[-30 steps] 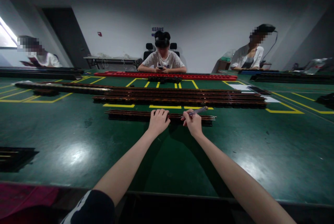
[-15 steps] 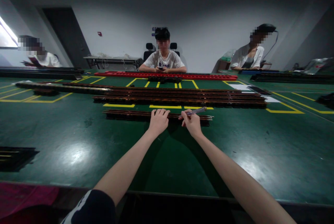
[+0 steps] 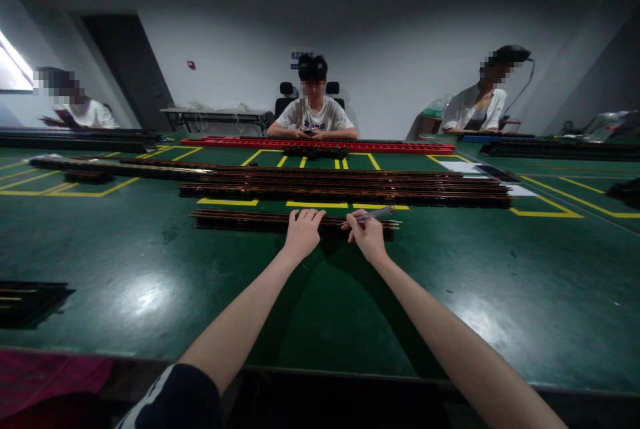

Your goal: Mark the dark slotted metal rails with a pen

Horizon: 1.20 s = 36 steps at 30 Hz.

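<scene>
A long dark track-like strip (image 3: 240, 219) with thin copper-coloured rails lies crosswise on the green table, bright metal ends showing at its right. My left hand (image 3: 303, 234) rests on the middle of this strip, its fingers bent over the far side; the thumb is hidden. Pinched between the thumb and fingers of my right hand (image 3: 367, 235) is a slim, clear pen (image 3: 377, 213). It leans with its rear end up to the right, and its tip meets the strip or hovers just over it; I cannot tell which.
Behind the strip lies a wide stack of similar strips (image 3: 345, 185). Farther back are a red ladder-like length (image 3: 230, 143) and a small dark pile (image 3: 316, 152). More dark strips (image 3: 30, 302) lie at the near left. Three people sit around the table (image 3: 320, 322), which bears yellow tape lines.
The strip under my hands has slid a little to the left. My left hand has shifted slightly left, while my right hand with the pen stays nearly in place.
</scene>
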Motion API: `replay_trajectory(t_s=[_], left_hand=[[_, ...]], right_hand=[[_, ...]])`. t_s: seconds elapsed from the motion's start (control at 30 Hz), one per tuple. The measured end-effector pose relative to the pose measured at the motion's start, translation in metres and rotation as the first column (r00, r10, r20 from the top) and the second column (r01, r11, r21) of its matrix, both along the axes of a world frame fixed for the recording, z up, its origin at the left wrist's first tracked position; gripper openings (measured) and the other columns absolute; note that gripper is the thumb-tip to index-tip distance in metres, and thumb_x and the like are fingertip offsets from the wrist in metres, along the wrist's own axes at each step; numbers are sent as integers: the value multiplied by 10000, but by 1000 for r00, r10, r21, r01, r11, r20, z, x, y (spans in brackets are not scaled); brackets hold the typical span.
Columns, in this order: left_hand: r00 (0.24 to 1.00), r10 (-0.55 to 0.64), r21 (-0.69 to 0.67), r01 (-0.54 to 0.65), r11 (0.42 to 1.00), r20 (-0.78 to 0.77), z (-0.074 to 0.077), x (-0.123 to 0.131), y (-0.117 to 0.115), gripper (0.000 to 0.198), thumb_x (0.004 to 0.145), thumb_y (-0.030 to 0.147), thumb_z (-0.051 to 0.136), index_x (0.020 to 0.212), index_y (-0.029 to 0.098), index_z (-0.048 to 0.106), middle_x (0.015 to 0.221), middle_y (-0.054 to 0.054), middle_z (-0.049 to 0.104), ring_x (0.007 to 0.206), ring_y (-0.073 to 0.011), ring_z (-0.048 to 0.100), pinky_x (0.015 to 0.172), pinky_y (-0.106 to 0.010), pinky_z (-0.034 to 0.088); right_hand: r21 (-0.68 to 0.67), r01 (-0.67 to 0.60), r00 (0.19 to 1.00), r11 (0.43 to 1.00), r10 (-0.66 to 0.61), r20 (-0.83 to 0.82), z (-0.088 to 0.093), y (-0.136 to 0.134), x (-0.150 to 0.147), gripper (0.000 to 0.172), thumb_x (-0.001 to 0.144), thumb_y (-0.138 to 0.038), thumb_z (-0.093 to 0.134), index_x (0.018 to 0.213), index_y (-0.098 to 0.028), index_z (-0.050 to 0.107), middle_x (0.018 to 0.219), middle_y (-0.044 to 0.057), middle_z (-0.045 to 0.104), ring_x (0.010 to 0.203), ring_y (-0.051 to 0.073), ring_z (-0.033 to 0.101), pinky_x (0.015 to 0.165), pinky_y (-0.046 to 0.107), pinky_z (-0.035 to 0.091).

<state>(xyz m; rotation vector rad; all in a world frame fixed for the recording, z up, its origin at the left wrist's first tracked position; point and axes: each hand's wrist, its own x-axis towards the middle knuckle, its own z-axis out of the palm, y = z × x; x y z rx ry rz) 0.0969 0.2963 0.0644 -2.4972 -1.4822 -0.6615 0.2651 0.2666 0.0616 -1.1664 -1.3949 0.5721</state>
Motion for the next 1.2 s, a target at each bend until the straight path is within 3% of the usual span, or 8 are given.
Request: replay_trajectory(t_s=[0.3,0.53,0.73,1.2], left_hand=[[998,-46,-36,48,998,38,-1,-2,2,440,908,310,387,1292,197,569,1277,-93,639,1200,-249,548,1069,-477,341],[999,-12,-29,11,1000,-38,-3,-1,5,533,911,510,415,1279,161,575,1229,-128,648,1134,-293,563,1030,-490,363],[999,14,-23,-15,1000,-33,-5,1,6,456,926,494,407,1221,208,605,1205,-108,655,1132,-287,566,1025,-486,372],[1000,24,-11,-24,1000,-9,-4,2,5,398,922,435,437,1164,177,620,1179,-131,660,1124,-292,575,1026,-502,377]], right_hand=[[18,20,1000,1000,-20,-8,-1,0,2,570,766,-750,506,739,-182,544,684,84,694,395,132,563,377,250,459],[2,15,1000,1000,-15,-11,0,-1,1,572,759,-755,504,749,-186,548,698,83,693,405,129,564,383,250,463],[9,26,1000,1000,-26,1,-2,1,1,574,771,-753,496,747,-182,546,699,81,694,406,123,561,398,251,476],[-9,18,1000,1000,-18,9,0,-2,0,575,770,-761,488,760,-190,555,723,81,698,441,138,592,407,267,509]])
